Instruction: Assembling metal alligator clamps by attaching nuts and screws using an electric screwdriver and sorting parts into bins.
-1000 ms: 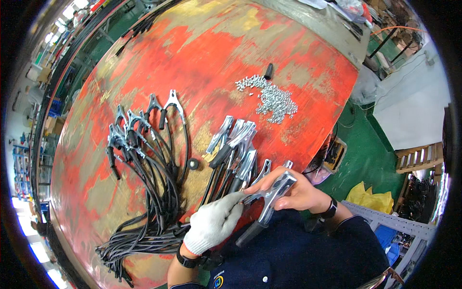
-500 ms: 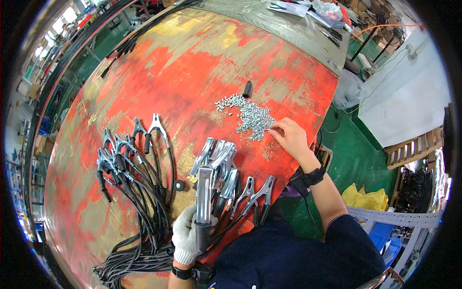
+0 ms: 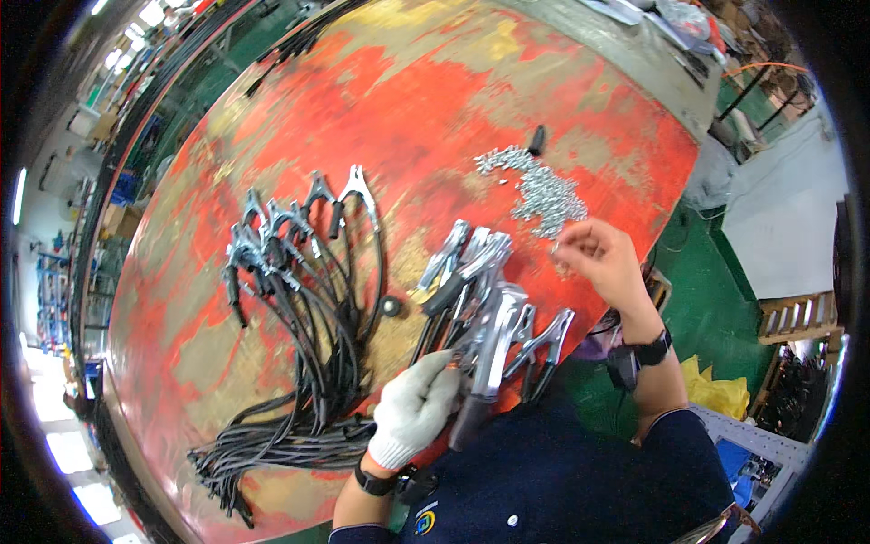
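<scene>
In a white knit glove, my left hand [image 3: 415, 408] is closed around a silver spring clamp [image 3: 494, 349] with black handle sleeves. The clamp slants across in front of my body. My bare right hand [image 3: 603, 263] is in a pinch just off the near edge of a heap of small silver screws [image 3: 548, 199]. A tiny silvery piece, seemingly a screw, shows at its fingertips. Several more silver clamps [image 3: 471, 254] lie close beyond the left hand. Two-jawed clamps [image 3: 548, 335] with dark handles rest at the table edge on the right.
At left on the worn red table [image 3: 399, 118] lie several clamps [image 3: 272, 236] joined to a bundle of black cables [image 3: 317, 381]. A small round black piece [image 3: 391, 306] sits between the groups. Beyond the screws is a black sleeve [image 3: 537, 139]. A yellow sheet [image 3: 711, 390] lies right.
My right hand has drawn back from the screw heap with its fingers pinched. The clamp in my left hand has tipped from upright to slanting. The whole view has shifted.
</scene>
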`<state>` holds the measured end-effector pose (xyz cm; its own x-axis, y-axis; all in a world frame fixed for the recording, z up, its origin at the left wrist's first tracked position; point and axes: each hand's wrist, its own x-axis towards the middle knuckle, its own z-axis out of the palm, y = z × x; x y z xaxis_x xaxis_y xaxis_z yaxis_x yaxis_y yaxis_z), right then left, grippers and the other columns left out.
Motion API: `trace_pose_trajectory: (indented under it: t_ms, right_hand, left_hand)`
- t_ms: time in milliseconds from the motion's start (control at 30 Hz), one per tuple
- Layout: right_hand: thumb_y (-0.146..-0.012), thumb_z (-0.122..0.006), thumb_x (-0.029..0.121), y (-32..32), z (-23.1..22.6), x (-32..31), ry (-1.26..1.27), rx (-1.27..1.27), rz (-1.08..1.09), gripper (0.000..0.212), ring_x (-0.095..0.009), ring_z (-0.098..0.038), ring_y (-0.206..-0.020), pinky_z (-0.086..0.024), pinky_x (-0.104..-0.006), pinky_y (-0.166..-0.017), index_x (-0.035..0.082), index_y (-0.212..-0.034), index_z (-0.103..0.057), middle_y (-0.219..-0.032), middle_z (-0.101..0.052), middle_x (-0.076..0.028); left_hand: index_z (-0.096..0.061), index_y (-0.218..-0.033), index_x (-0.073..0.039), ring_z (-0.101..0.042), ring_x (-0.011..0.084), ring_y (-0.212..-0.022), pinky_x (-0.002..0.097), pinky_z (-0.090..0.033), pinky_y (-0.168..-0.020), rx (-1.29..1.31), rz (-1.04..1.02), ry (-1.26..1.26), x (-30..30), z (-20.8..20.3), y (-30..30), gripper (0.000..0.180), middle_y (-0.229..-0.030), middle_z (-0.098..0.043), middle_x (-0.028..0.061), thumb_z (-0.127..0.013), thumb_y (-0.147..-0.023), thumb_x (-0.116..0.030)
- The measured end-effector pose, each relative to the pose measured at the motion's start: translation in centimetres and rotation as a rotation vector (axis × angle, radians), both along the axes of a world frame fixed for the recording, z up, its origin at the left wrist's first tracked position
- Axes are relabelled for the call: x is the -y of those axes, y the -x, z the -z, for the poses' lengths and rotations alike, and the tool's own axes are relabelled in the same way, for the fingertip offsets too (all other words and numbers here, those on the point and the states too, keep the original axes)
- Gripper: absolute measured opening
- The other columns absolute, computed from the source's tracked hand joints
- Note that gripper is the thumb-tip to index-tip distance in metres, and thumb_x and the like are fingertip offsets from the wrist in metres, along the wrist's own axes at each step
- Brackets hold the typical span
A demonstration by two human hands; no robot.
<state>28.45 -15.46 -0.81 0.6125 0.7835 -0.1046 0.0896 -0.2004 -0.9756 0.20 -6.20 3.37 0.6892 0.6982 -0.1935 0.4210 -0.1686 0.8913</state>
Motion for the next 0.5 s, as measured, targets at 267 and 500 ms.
trace_pose_trajectory:
  t_ms: [267, 500]
  right_hand:
    - [-0.085, -0.068, 0.007, 10.2, -0.3, -1.9, -0.182, -0.529, -0.386, 0.010, -0.014, -0.064, -0.082, -0.052, -0.0252, -0.072, -0.001, -0.090, -0.064, -0.088, -0.067, -0.007]
    - [-0.085, -0.065, 0.013, 11.3, 0.6, -1.4, -0.142, -0.906, -0.502, 0.015, -0.011, -0.060, -0.080, -0.047, -0.0239, -0.070, -0.001, -0.090, -0.063, -0.086, -0.063, -0.005]
  left_hand:
    - [-0.061, -0.112, 0.000, -0.066, 0.0131, -0.072, 0.0267, -0.052, -0.067, 0.008, 0.102, 0.017, 0.0, -1.4, 0.6, 0.023, -0.083, -0.069, 0.0102, -0.052, -0.093, -0.010]
    - [-0.062, -0.110, -0.002, -0.067, 0.0164, -0.074, 0.0282, -0.052, -0.068, -0.004, 0.158, 0.041, -0.1, -1.9, 0.7, 0.022, -0.084, -0.070, 0.0092, -0.053, -0.092, -0.012]
